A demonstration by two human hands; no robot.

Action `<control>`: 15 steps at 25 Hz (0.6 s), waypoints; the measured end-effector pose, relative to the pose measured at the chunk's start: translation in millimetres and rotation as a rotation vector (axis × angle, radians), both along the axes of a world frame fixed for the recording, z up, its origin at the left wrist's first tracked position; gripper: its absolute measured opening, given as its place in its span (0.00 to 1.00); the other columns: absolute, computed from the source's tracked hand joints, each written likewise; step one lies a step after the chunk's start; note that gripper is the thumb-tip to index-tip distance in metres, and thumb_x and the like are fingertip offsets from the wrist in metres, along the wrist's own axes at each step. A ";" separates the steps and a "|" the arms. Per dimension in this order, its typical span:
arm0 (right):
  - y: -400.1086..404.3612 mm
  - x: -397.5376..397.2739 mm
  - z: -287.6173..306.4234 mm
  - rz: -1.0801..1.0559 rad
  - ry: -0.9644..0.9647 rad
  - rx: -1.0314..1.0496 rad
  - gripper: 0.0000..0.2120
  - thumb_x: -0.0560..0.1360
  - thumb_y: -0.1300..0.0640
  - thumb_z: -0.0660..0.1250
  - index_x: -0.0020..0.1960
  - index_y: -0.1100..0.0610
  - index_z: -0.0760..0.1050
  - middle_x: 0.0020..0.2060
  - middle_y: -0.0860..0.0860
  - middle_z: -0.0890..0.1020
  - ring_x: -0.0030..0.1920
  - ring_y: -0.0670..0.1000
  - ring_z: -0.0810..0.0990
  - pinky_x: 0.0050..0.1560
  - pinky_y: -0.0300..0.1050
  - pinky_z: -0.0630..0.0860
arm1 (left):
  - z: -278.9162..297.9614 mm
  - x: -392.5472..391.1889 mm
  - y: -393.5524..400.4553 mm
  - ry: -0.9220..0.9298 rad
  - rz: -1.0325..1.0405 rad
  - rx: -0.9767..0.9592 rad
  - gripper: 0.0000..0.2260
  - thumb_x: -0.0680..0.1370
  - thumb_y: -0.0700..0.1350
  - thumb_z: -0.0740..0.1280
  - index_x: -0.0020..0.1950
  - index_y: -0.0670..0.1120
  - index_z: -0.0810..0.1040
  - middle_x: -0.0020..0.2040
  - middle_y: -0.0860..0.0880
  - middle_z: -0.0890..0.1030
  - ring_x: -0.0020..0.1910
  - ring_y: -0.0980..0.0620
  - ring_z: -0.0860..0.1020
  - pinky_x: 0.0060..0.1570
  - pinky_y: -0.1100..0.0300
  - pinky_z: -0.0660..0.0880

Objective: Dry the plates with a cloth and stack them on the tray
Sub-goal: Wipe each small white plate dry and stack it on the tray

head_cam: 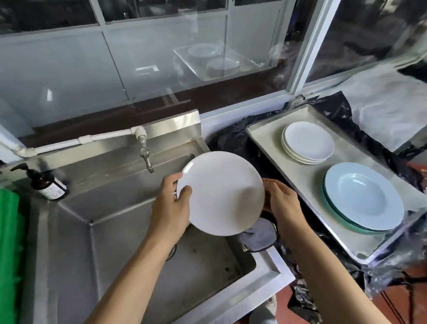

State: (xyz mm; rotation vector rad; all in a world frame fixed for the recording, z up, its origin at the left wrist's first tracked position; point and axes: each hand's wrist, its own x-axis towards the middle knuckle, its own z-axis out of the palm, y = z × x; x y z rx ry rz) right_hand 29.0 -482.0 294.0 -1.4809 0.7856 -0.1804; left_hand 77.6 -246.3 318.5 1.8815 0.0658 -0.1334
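above the steel sink [137, 237], left hand [171, 202] and right hand [282, 200] grip round white plate [223, 193]; drying step; next needs grey cloth [258, 234].

A single head-worn camera looks steeply down, close over the sink [142, 237] and the tray [275, 145] beside it.

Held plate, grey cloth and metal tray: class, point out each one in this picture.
held plate [221, 193], head view, centre of its white face.
grey cloth [258, 234], head view, bunched part below the plate.
metal tray [302, 183], head view, bare floor between the stacks.
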 end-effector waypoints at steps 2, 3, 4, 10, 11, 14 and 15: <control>-26.9 2.9 -0.3 -0.048 0.008 0.006 0.13 0.74 0.53 0.64 0.52 0.51 0.86 0.45 0.53 0.88 0.52 0.60 0.85 0.54 0.57 0.84 | 2.2 7.8 -29.1 0.001 -0.016 -0.006 0.16 0.78 0.50 0.63 0.66 0.58 0.73 0.62 0.54 0.80 0.59 0.52 0.79 0.57 0.51 0.76; -40.5 4.2 0.2 -0.074 0.011 -0.004 0.14 0.73 0.53 0.65 0.53 0.51 0.86 0.45 0.52 0.88 0.53 0.58 0.85 0.55 0.56 0.83 | 2.8 11.2 -43.5 0.005 -0.030 -0.004 0.16 0.79 0.48 0.63 0.66 0.57 0.74 0.61 0.54 0.80 0.59 0.52 0.78 0.58 0.50 0.76; -57.6 6.0 0.3 -0.096 0.004 -0.002 0.14 0.73 0.53 0.65 0.53 0.52 0.86 0.46 0.52 0.88 0.54 0.58 0.85 0.57 0.57 0.82 | 2.7 15.6 -60.9 0.011 -0.048 0.004 0.15 0.80 0.47 0.64 0.66 0.56 0.74 0.62 0.54 0.79 0.60 0.52 0.78 0.59 0.50 0.75; -152.2 15.7 1.3 -0.084 -0.012 0.012 0.18 0.66 0.51 0.62 0.47 0.55 0.87 0.41 0.61 0.85 0.41 0.60 0.80 0.47 0.56 0.79 | -7.5 35.0 -159.2 0.046 -0.126 0.006 0.13 0.81 0.44 0.65 0.64 0.56 0.75 0.60 0.54 0.79 0.60 0.54 0.77 0.52 0.62 0.71; -167.5 18.0 -0.3 -0.090 -0.011 -0.001 0.19 0.65 0.51 0.62 0.48 0.58 0.86 0.39 0.60 0.83 0.40 0.57 0.77 0.45 0.54 0.77 | -9.3 38.6 -175.0 0.054 -0.128 0.006 0.13 0.80 0.44 0.65 0.63 0.57 0.76 0.59 0.54 0.80 0.59 0.54 0.78 0.52 0.62 0.71; -215.4 26.9 -6.9 -0.119 0.005 -0.026 0.16 0.69 0.52 0.63 0.48 0.54 0.87 0.42 0.54 0.86 0.43 0.54 0.80 0.49 0.56 0.78 | -16.0 50.8 -224.5 0.089 -0.138 0.012 0.15 0.75 0.51 0.64 0.61 0.59 0.76 0.56 0.56 0.81 0.55 0.57 0.79 0.55 0.56 0.74; -230.8 31.0 -8.9 -0.126 0.005 -0.032 0.14 0.70 0.53 0.63 0.48 0.51 0.87 0.43 0.53 0.87 0.45 0.54 0.81 0.53 0.58 0.80 | -19.6 56.1 -240.9 0.108 -0.137 0.011 0.16 0.73 0.53 0.63 0.61 0.59 0.77 0.56 0.55 0.81 0.55 0.56 0.79 0.56 0.54 0.75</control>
